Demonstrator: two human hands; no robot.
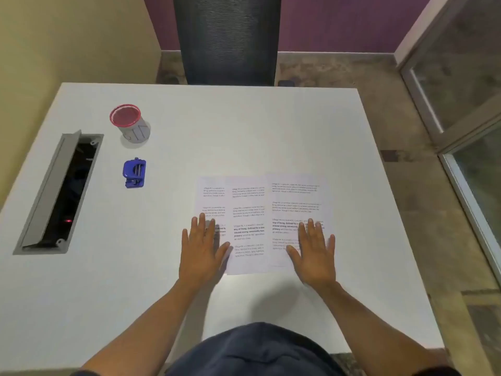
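Three printed paper sheets [248, 213] lie overlapping side by side on the white table [244, 131], right of centre. My left hand [202, 251] lies flat with straight fingers on the lower left edge of the leftmost sheet. On the rightmost sheet my right hand [314, 253] rests flat, fingers spread. Neither hand grips anything.
A blue hole punch [134, 172] sits at the left, with a grey cup with a red rim [129, 123] behind it. An open cable hatch [58, 192] is cut into the table's left side. A black mesh chair [227, 39] stands beyond the far edge.
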